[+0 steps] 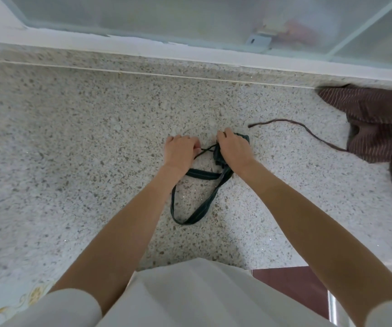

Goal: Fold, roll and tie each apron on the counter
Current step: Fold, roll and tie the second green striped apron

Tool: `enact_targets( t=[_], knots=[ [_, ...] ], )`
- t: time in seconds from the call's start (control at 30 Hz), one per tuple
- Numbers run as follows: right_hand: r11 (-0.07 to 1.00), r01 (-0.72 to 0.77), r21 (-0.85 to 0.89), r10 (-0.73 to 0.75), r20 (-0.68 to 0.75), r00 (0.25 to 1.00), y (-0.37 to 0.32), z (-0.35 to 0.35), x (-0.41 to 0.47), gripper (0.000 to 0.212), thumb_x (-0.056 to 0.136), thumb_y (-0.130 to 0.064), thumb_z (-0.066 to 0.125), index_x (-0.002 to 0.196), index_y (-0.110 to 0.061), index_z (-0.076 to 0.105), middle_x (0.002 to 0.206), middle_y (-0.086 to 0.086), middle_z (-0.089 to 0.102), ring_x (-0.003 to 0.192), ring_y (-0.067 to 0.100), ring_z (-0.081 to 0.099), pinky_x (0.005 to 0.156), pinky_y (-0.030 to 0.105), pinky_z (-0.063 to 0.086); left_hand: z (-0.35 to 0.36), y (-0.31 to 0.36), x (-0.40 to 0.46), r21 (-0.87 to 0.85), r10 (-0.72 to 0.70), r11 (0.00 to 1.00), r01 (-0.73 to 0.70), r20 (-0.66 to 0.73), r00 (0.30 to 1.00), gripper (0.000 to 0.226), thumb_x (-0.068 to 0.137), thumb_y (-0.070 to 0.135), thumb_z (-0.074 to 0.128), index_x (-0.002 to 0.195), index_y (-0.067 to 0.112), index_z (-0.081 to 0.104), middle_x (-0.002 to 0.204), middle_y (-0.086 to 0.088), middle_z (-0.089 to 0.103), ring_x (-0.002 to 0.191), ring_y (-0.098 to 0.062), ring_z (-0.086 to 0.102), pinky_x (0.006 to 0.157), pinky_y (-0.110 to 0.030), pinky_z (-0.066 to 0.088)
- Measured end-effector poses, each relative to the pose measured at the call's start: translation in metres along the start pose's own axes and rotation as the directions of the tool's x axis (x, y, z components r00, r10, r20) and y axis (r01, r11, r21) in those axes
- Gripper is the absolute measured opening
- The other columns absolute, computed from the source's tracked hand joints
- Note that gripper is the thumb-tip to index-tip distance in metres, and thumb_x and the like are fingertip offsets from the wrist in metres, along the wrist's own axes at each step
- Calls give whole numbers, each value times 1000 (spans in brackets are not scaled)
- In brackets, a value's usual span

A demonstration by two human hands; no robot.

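Note:
A dark green striped apron, rolled into a small bundle (221,155), lies on the speckled stone counter (72,142) under my right hand (234,148), which grips it from above. My left hand (180,153) pinches a thin dark tie string (205,149) that runs across to the bundle. The apron's wide neck strap (197,199) trails toward me in a loop on the counter. A second apron, brown with thin stripes (379,128), lies crumpled at the right edge, its string (296,125) stretched out leftward.
A frosted glass window (190,17) with a white sill runs along the back of the counter. The counter's front edge is near my body, with a dark red floor (291,286) visible below at the right.

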State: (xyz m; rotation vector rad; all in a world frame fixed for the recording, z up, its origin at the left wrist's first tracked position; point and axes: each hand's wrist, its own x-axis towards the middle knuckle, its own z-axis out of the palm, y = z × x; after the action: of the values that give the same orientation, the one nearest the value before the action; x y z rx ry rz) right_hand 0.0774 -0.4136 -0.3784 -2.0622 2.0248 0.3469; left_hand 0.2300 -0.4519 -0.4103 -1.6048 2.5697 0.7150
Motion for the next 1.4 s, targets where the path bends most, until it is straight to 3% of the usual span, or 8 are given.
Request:
enact_targets(
  t=[0.23,0.47,0.67,0.93,1.07,1.17,1.27,1.4],
  knots=[
    [928,-147,343,124,87,988,-2,-7,14,16,92,-15,48,99,-3,57,95,15,62,86,31,58,71,37,46,-19,4,15,-334,-6,943,-14,-59,998,15,89,31,61,99,19,59,96,1,69,86,-15,63,77,-31,49],
    [863,-182,471,164,80,983,-10,4,13,15,90,-22,55,98,-12,64,87,4,65,82,22,59,72,35,48,-33,10,21,-722,-207,683,113,-43,977,15,76,28,76,83,19,65,80,12,66,75,2,61,68,-9,46],
    [620,-265,738,259,127,958,2,4,9,11,87,-29,61,82,-21,67,65,-9,59,61,6,51,58,21,36,-17,13,15,-902,-231,291,320,258,938,34,98,41,40,116,20,59,105,4,68,93,-11,66,83,-27,52],
    [264,-378,887,193,336,922,8,-8,6,9,82,-14,65,74,-10,66,59,-2,58,50,8,44,50,20,37,4,8,1,-854,-72,433,287,284,956,19,87,10,63,105,10,69,100,-3,70,88,-9,65,84,-19,52],
    [503,-183,845,68,172,983,14,-4,3,8,79,-16,72,86,-13,72,78,-3,69,72,7,62,71,20,49,9,2,5,-734,-9,648,204,261,965,16,88,23,63,101,17,66,100,1,69,94,-15,63,88,-28,48],
    [730,-57,681,71,7,997,16,1,1,13,80,-19,71,94,-17,71,88,-2,71,83,12,65,79,27,51,8,3,0,-775,32,603,188,260,965,8,89,21,61,97,17,62,94,5,65,91,-12,61,84,-20,46],
    [962,217,164,-174,-240,955,8,7,-2,12,78,-10,71,89,-8,66,84,5,65,71,22,62,51,30,47,10,4,-5,-798,23,564,213,274,962,6,89,17,61,95,15,59,94,2,64,92,-14,60,85,-21,45],
    [935,264,-236,-312,-199,929,-7,15,-8,17,75,-8,69,86,-7,57,76,5,58,56,15,55,36,23,35,14,4,-11,-822,-80,490,290,289,954,15,89,12,61,102,7,63,99,-6,66,92,-17,62,78,-12,46]
  ],
)
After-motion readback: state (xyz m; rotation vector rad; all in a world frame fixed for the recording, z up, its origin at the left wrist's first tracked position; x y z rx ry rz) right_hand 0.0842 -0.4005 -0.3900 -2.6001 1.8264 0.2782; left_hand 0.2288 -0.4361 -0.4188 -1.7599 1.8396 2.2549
